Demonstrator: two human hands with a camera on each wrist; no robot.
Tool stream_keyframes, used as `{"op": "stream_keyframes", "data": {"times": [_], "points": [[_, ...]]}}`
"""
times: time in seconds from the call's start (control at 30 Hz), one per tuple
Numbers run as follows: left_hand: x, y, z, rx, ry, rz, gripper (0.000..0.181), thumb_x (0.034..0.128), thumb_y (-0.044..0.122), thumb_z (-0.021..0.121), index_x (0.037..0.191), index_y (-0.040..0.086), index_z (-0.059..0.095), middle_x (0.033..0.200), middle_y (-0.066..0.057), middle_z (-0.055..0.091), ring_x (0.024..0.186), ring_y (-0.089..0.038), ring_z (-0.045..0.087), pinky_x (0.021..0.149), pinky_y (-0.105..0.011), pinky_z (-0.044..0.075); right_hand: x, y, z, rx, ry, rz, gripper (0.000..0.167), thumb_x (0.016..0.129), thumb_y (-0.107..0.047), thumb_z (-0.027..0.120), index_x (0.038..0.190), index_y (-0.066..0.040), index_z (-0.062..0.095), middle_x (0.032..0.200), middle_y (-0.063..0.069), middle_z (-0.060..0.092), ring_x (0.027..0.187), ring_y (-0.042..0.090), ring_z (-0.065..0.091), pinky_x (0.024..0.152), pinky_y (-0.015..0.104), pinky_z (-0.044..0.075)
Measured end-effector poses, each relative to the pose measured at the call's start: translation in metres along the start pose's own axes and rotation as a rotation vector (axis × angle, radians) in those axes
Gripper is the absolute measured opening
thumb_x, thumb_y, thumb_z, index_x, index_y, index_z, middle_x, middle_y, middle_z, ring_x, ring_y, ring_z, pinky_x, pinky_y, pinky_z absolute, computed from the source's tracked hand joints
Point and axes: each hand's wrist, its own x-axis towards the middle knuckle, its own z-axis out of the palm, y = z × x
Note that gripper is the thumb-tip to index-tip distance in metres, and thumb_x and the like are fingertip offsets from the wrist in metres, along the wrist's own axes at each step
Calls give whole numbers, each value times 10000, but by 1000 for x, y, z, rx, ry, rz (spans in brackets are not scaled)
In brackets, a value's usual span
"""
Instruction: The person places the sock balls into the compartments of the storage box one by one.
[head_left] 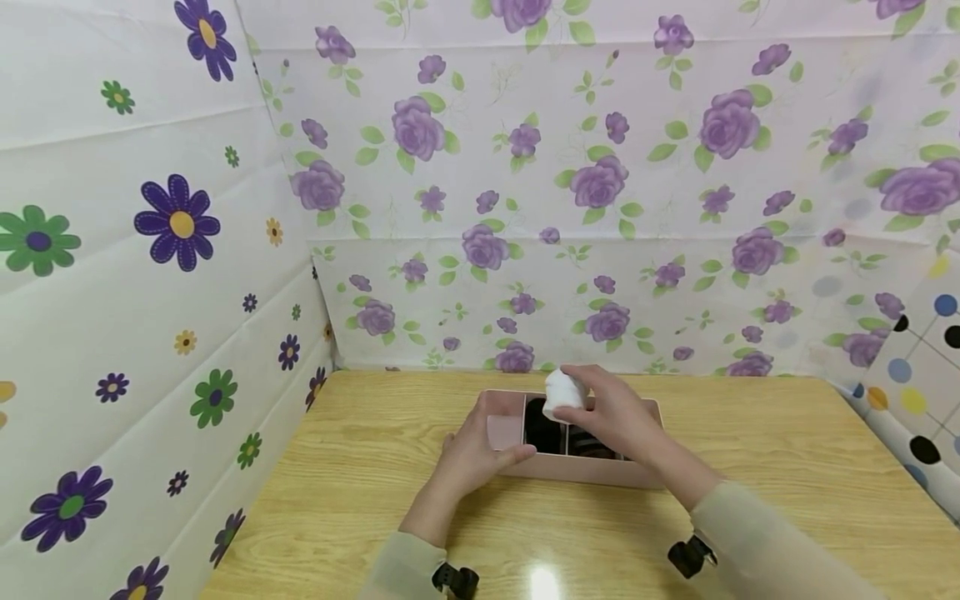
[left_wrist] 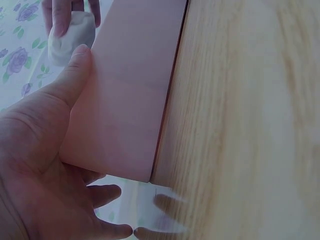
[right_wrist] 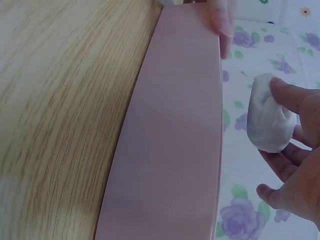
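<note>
A pink divided box (head_left: 585, 472) stands on the table. My left hand (head_left: 471, 458) grips its left end, the thumb along the front rim and the fingers at the end wall. Above the box's middle, my right hand (head_left: 618, 418) pinches a white rolled-up sock (head_left: 562, 395) between thumb and fingers; in the right wrist view the sock (right_wrist: 270, 114) looks soft and folded, apart from the box. A black cloth bundle (head_left: 542, 425) fills the second compartment from the left. Dark striped cloth (head_left: 591, 444) lies in the compartment beside it. My right hand partly hides the right end.
The box rests on a wood-grain table (head_left: 360, 500), near its back edge. A flowered cloth (head_left: 480, 192) hangs behind, another (head_left: 135, 300) stands at the left, and a dotted one (head_left: 918, 392) at the right. Both wrists wear black straps.
</note>
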Motion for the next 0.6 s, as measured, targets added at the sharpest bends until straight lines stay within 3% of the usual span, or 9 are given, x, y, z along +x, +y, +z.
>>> {"op": "stream_keyframes", "data": {"times": [0.37, 0.6], "points": [[0, -1, 0, -10, -11, 0, 1269, 934, 661, 821, 1777, 56, 88, 1780, -210, 298, 1562, -439, 431, 1219, -841, 169, 13, -12, 26, -57, -29, -18, 704, 986, -286, 877, 1586, -63, 584, 1498, 185, 634, 1217, 352, 689, 901, 488, 638], [1, -3, 0, -17, -7, 17, 1265, 923, 675, 824, 1781, 86, 106, 1773, -168, 338, 1544, -407, 469, 1209, -844, 182, 22, -14, 39, 21, -71, 35, 715, 996, -281, 867, 1602, -62, 556, 1556, 191, 581, 1236, 346, 689, 936, 476, 639]]}}
